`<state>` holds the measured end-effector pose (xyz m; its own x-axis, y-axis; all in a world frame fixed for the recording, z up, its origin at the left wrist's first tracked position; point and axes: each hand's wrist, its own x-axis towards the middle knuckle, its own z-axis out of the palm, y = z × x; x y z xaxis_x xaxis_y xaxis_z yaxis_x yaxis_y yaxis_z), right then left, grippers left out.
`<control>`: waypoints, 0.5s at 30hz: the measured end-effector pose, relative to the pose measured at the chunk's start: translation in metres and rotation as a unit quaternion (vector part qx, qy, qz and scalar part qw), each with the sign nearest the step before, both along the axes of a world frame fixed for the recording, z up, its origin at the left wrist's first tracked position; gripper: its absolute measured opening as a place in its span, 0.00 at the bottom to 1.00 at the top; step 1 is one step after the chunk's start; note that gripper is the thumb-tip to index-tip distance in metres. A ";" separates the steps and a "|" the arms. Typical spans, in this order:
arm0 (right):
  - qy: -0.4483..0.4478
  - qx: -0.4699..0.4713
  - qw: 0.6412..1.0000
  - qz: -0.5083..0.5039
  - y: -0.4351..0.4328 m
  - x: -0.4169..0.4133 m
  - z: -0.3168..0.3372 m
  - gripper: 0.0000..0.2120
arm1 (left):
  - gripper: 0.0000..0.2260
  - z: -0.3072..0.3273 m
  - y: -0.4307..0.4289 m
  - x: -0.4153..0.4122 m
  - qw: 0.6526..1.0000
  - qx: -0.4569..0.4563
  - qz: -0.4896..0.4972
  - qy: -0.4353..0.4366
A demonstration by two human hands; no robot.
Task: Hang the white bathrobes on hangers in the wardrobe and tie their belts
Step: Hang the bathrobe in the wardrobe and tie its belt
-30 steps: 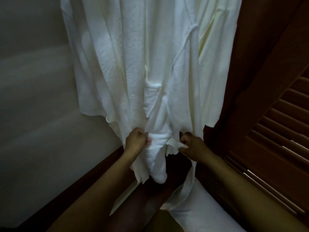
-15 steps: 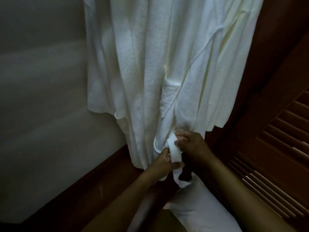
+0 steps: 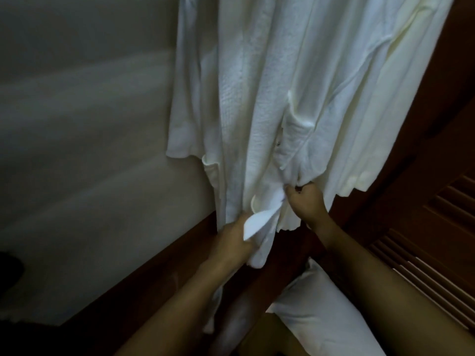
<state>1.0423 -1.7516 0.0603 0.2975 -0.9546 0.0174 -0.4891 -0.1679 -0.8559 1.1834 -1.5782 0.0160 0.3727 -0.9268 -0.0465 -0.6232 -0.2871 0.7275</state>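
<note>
White bathrobe [image 3: 270,98] hangs in dim wardrobe. Grey wall [image 3: 77,124] left of robe, dark louvred wooden door [image 3: 437,240] right of it, white pillow [image 3: 321,317] below its hem. Left hand [image 3: 231,242] at robe's lower edge, fingers curled round belt [image 3: 259,222] end. Right hand [image 3: 305,204] just right of it, fist pinching belt's upper part against robe fold.

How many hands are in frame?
2. Left hand grips the belt end, low centre; right hand grips the belt just up-right, against the bathrobe. No others visible.
</note>
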 end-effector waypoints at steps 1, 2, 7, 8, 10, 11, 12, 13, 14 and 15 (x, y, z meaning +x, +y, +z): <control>0.011 0.007 1.000 -0.004 -0.004 -0.002 -0.002 0.10 | 0.07 -0.002 0.003 0.014 1.000 0.007 0.019 -0.015; 0.026 0.014 1.000 -0.009 -0.007 -0.005 -0.002 0.11 | 0.06 -0.004 0.006 0.027 0.999 0.012 0.038 -0.023; 0.029 0.032 0.999 -0.016 -0.006 -0.011 -0.001 0.12 | 0.15 -0.002 0.017 0.059 0.993 -0.087 0.001 -0.083; 0.012 0.041 0.999 -0.017 -0.006 -0.011 -0.001 0.11 | 0.17 0.001 0.016 0.060 0.992 -0.101 -0.006 -0.073; -0.018 0.038 0.999 -0.024 -0.009 -0.014 -0.002 0.09 | 0.09 0.006 0.010 0.062 0.996 -0.086 0.000 -0.015; -0.025 0.027 0.999 -0.034 -0.013 -0.016 -0.005 0.08 | 0.05 0.005 0.006 0.066 0.998 -0.065 -0.004 0.007; -0.031 0.012 0.999 -0.043 -0.018 -0.019 -0.007 0.08 | 0.06 0.001 0.005 0.071 0.999 -0.047 -0.011 0.010; -0.031 -0.001 0.998 -0.057 -0.022 -0.023 -0.006 0.07 | 0.08 -0.007 0.006 0.077 0.999 -0.022 -0.018 -0.021; -0.029 -0.010 0.997 -0.073 -0.024 -0.027 -0.002 0.06 | 0.09 -0.018 0.011 0.085 0.999 -0.004 -0.013 -0.046; -0.025 -0.019 0.996 -0.086 -0.030 -0.032 0.000 0.08 | 0.09 -0.029 0.018 0.092 0.998 0.005 0.007 -0.065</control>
<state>1.0104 -1.7811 0.0599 0.1274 -0.9897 0.0660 -0.4704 -0.1189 -0.8744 1.2753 -1.5601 -0.0133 0.3893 -0.9211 -0.0056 -0.7084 -0.3033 0.6373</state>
